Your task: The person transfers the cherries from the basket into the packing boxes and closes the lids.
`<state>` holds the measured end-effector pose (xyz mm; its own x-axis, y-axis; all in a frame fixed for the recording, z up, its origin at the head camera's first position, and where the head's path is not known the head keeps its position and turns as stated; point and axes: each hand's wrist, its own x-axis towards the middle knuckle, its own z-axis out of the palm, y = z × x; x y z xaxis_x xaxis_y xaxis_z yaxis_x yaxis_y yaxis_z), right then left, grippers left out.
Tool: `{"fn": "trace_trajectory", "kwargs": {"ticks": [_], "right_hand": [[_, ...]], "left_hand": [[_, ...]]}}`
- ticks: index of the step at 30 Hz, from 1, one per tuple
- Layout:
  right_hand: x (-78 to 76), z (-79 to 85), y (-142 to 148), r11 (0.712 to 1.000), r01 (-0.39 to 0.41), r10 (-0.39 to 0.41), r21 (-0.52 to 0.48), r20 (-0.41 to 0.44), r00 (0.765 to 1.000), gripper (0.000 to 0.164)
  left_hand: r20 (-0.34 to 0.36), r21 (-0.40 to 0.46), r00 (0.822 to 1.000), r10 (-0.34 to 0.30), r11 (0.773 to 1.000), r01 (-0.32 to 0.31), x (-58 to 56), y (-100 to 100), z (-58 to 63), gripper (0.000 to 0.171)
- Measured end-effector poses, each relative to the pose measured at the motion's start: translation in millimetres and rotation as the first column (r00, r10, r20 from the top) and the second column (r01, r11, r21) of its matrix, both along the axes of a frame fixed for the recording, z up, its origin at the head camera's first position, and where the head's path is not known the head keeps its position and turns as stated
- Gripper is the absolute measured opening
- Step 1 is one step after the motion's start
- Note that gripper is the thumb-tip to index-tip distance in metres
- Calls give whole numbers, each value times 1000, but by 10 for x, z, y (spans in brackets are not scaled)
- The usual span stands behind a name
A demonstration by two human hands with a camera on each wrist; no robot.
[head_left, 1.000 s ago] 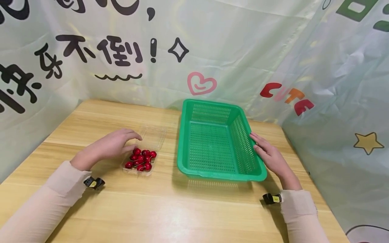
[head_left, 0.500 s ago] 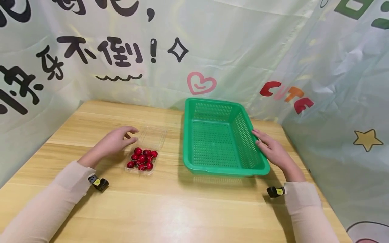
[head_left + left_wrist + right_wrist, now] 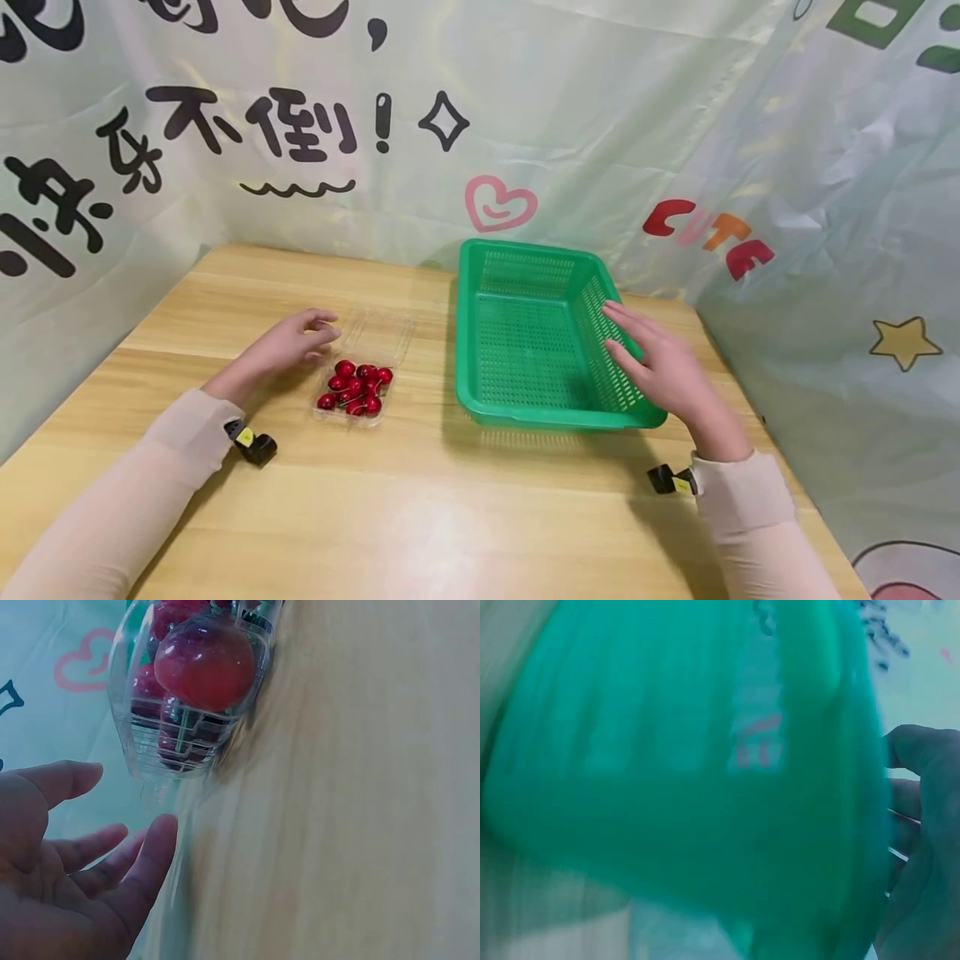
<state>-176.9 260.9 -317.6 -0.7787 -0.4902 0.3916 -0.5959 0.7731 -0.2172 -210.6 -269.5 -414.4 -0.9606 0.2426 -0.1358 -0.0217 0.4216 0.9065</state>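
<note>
A clear plastic clamshell box (image 3: 318, 410) sits on the table with its lid (image 3: 381, 332) laid back, holding several red cherries (image 3: 355, 386). My left hand (image 3: 288, 343) hovers at the box's left side, fingers loosely bent. In the left wrist view the thumb and fingers (image 3: 142, 877) stand apart from the box, holding nothing. Right of the box stands a green plastic basket (image 3: 525, 416) with slotted walls, nothing inside it. My right hand (image 3: 663, 367) is over the basket's right rim with fingers extended. The right wrist view is blurred, with the basket wall (image 3: 667, 825) covering most of it.
The wooden table (image 3: 360, 517) meets a printed cloth backdrop (image 3: 585, 108) behind and on both sides. The basket's far end stands close to the back cloth. Bare table lies between the box and the basket and in front of both.
The basket has shifted slightly away and to the right. My right hand has come off its outer side and risen over the rim. The left hand has stayed beside the box, its fingers drawing closer together.
</note>
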Motion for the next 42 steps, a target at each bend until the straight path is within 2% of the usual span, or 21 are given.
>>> {"fn": "trace_trajectory", "kwargs": {"ticks": [6,9,12,21,32,35,42], "right_hand": [[117,98,-351,993,-114,112,-26,-85,990,56],[193,82,-546,979,-199,190,-42,-152,970,55],[272,52,-749,963,-265,252,-51,-185,950,52],[366,-62,-1292,909,-414,392,-47,-239,888,48],[482,-290,-1828,851,-525,505,21,-311,805,50],[509,-343,-1949,837,-545,535,50,-284,796,52],[559,-410,-2137,832,-542,553,118,-231,800,55]], "left_hand": [[98,123,995,-23,992,11,-31,21,-11,66],[131,147,991,-29,989,9,-20,19,-20,67],[149,165,988,-30,986,5,-5,18,-31,65],[150,178,988,-23,984,-4,18,26,-64,63],[178,133,983,-33,991,10,112,28,-54,63],[185,145,982,-33,989,6,149,10,-55,61],[211,183,976,-56,983,17,192,-47,-64,64]]}}
